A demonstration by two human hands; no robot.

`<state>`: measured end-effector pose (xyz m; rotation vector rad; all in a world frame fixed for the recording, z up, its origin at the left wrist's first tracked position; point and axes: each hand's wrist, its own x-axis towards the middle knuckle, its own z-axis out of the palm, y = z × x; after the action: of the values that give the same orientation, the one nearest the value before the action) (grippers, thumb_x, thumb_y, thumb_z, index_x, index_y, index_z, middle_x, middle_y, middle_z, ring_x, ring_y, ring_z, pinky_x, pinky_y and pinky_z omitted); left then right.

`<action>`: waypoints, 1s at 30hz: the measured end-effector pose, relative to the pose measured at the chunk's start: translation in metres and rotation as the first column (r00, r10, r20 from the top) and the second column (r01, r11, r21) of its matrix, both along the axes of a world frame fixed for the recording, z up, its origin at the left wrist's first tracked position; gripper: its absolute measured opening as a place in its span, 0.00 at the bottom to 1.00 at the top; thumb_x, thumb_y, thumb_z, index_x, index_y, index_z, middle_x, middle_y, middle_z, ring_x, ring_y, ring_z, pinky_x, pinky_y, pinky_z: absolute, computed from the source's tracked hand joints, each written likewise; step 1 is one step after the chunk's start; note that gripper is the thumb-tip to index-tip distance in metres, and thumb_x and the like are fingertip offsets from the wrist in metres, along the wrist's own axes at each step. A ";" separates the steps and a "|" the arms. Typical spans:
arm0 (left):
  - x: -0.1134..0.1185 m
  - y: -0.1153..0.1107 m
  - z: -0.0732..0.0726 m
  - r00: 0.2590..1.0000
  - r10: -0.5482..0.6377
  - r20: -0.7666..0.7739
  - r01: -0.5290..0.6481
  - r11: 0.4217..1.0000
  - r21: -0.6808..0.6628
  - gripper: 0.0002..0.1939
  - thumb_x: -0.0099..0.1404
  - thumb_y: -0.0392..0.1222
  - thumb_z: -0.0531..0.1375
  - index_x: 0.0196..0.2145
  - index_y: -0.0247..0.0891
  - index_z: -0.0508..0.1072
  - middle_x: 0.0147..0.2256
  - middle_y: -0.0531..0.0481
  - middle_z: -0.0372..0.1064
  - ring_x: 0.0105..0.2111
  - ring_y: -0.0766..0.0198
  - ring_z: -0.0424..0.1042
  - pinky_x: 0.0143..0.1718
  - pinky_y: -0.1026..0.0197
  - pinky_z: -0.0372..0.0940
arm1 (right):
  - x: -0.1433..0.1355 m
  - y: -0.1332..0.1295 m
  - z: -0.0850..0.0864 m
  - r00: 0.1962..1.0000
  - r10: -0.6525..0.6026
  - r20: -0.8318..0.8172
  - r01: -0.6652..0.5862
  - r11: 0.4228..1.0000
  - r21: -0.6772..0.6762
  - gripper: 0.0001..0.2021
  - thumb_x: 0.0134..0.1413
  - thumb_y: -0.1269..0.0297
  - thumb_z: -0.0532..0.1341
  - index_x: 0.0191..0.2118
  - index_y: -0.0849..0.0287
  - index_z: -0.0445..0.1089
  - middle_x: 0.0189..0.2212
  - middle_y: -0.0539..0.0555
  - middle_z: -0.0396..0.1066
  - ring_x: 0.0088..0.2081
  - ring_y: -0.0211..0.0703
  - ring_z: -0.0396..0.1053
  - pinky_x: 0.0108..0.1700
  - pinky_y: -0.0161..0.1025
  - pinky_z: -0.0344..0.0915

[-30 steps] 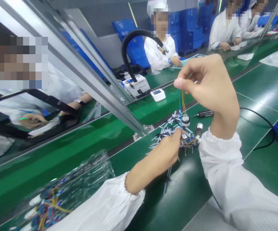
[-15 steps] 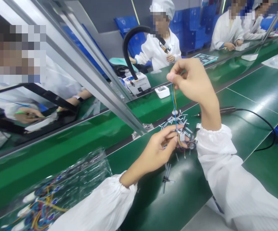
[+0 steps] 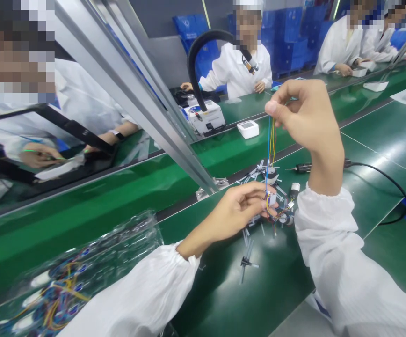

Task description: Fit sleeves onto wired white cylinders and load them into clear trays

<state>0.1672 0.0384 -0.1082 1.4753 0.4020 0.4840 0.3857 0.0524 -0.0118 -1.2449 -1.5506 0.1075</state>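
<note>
My left hand (image 3: 240,208) is closed around a small whitish component (image 3: 271,199) with wires attached, over the green bench. Above it, my right hand (image 3: 303,112) pinches the upper ends of thin blue and yellow wires (image 3: 269,150), which stretch straight down to the left hand. Beneath and beyond the left hand lies a pile of short grey tubes (image 3: 255,173), mixed with small round parts. A small white cylindrical part (image 3: 294,189) stands near my right sleeve. Several more grey tubes (image 3: 247,262) lie crossed on the bench nearer to me.
A clear plastic bag (image 3: 119,248) with wired parts lies at left. A screwdriver-like tool (image 3: 304,167) with a black cable rests at right. A metal post (image 3: 147,103) slants across the left. White devices (image 3: 248,129) sit on the green conveyor; co-workers sit beyond.
In the picture, both hands and the bench have shifted slightly to the right. The wires remain stretched between my hands, and more of the white cylindrical part shows.
</note>
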 end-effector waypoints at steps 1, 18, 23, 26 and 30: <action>0.000 0.000 0.000 1.000 0.003 0.003 -0.003 1.000 -0.013 0.11 0.70 0.40 0.65 0.48 0.34 0.74 0.38 0.44 0.79 0.37 0.60 0.82 0.40 0.61 0.76 | 0.001 -0.001 0.000 1.000 -0.007 0.003 0.007 1.000 0.007 0.12 0.58 0.71 0.68 0.27 0.55 0.67 0.27 0.52 0.73 0.29 0.44 0.73 0.34 0.42 0.69; -0.016 0.000 -0.008 0.995 0.082 0.062 -0.086 0.994 0.070 0.13 0.74 0.47 0.62 0.42 0.33 0.75 0.40 0.40 0.79 0.39 0.59 0.79 0.44 0.58 0.73 | -0.016 0.001 0.003 0.995 0.061 -0.085 -0.068 0.995 -0.076 0.13 0.55 0.74 0.69 0.24 0.54 0.69 0.22 0.51 0.72 0.23 0.42 0.69 0.28 0.42 0.68; -0.016 0.000 -0.012 0.995 0.066 0.070 -0.069 0.997 0.044 0.10 0.70 0.44 0.66 0.42 0.33 0.76 0.35 0.46 0.75 0.34 0.64 0.75 0.40 0.62 0.70 | -0.022 -0.004 0.004 0.987 0.150 -0.064 -0.153 0.987 -0.042 0.11 0.55 0.71 0.69 0.25 0.54 0.69 0.24 0.50 0.71 0.23 0.40 0.69 0.27 0.41 0.67; -0.016 0.002 -0.015 0.998 0.031 0.047 -0.033 0.999 0.033 0.13 0.71 0.43 0.64 0.49 0.34 0.77 0.41 0.45 0.74 0.33 0.66 0.73 0.40 0.62 0.70 | -0.023 -0.009 0.006 0.983 0.181 -0.015 -0.181 0.980 -0.087 0.10 0.58 0.64 0.69 0.27 0.54 0.70 0.25 0.50 0.71 0.25 0.42 0.70 0.29 0.41 0.68; -0.017 0.005 -0.020 1.000 0.007 -0.016 -0.005 0.989 0.145 0.13 0.73 0.44 0.62 0.51 0.37 0.78 0.44 0.44 0.74 0.35 0.65 0.72 0.40 0.61 0.69 | -0.019 -0.016 0.007 0.979 0.193 0.067 -0.181 0.971 -0.153 0.10 0.59 0.64 0.68 0.28 0.55 0.70 0.25 0.50 0.72 0.27 0.43 0.71 0.32 0.41 0.67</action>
<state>0.1503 0.0435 -0.1278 1.6201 0.3911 0.5147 0.3665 0.0366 -0.0048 -1.2262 -1.7557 0.3009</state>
